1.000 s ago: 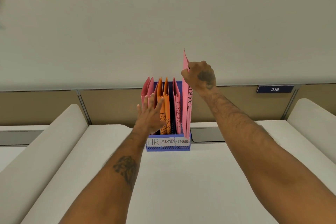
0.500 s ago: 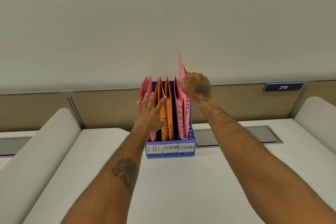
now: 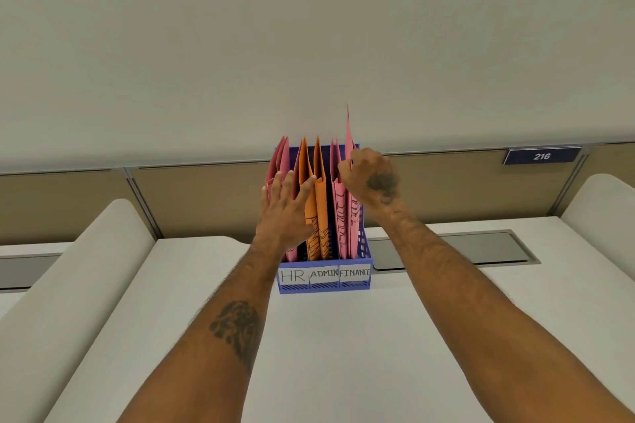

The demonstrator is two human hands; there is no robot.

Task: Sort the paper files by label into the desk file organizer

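Head view: right hand point(image 3: 372, 178) fingers pinching pink file point(image 3: 348, 137), lowering into FINANCE slot of organizer point(image 3: 324, 287); left hand point(image 3: 285, 213) splayed, bracing; recommend feeding straight, w/o snagging neighbours.

Two bare hands at a blue desk file organizer point(image 3: 324, 287) on a white desk point(image 3: 343, 354).

A pink file point(image 3: 349, 161), raised above the others in the FINANCE slot, is pinched by the right hand point(image 3: 369, 178). The left hand point(image 3: 283, 213) is spread flat against pink HR files point(image 3: 280, 161) and orange ADMIN files point(image 3: 318, 203).
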